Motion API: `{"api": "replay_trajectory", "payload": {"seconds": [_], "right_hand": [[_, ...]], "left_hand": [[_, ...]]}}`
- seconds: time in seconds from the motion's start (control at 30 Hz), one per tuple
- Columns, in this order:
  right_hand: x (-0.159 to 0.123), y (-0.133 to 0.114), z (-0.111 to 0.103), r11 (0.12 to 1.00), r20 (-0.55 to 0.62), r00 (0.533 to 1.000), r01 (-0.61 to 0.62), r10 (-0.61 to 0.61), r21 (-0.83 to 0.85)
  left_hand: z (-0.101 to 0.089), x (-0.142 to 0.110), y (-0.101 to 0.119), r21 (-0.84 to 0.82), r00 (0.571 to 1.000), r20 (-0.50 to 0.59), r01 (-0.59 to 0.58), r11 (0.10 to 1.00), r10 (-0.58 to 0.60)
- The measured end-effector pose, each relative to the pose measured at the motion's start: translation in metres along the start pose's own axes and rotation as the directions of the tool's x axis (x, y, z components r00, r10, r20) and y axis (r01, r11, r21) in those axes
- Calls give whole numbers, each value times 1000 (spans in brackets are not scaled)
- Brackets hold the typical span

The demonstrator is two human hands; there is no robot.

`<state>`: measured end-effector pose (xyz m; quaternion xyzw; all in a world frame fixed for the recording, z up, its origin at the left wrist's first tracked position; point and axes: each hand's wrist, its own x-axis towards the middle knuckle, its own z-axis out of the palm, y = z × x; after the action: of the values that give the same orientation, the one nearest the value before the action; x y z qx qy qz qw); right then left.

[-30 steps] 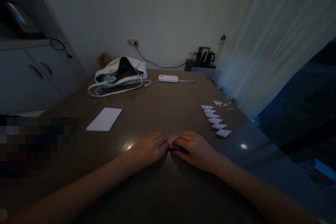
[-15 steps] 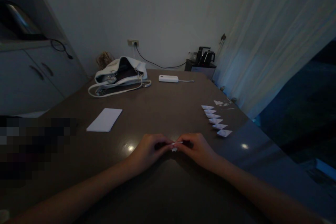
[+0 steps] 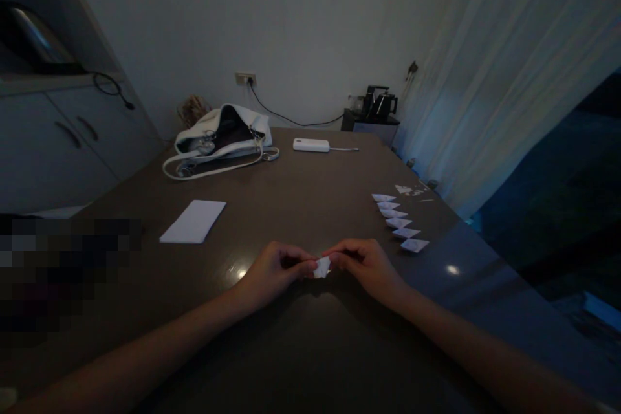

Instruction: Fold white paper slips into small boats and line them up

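Note:
Between my two hands is a small piece of folded white paper (image 3: 323,267), showing a pointed, diamond-like face. My left hand (image 3: 276,270) pinches its left edge between thumb and fingers. On the other edge, my right hand (image 3: 365,267) closes thumb and fingertips on the same paper. To the right stand several folded paper boats (image 3: 398,223) in a slanting row. A stack of white paper sheets (image 3: 194,221) lies to the left of my hands.
A white handbag (image 3: 226,139) sits at the back left of the dark table (image 3: 301,200). Near the far edge lies a white power bank (image 3: 311,145) with a short cable. Paper scraps (image 3: 411,191) are scattered by the right edge. A coffee maker (image 3: 381,102) stands beyond.
The folded paper has turned in my fingers, so more of its flat face shows. My fingers have shifted slightly along its edges. Everything else is where it was.

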<state>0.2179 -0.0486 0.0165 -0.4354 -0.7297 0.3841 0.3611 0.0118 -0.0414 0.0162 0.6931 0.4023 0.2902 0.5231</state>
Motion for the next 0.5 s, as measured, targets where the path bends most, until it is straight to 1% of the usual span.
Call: {"api": "replay_trajectory", "payload": {"seconds": [0.27, 0.5], "right_hand": [[0, 1, 3, 992, 10, 997, -81, 81, 93], [0, -1, 6, 988, 12, 992, -123, 122, 94]], "left_hand": [[2, -1, -2, 20, 1000, 4, 18, 1000, -18], [3, -1, 1, -21, 998, -6, 58, 998, -58]]}}
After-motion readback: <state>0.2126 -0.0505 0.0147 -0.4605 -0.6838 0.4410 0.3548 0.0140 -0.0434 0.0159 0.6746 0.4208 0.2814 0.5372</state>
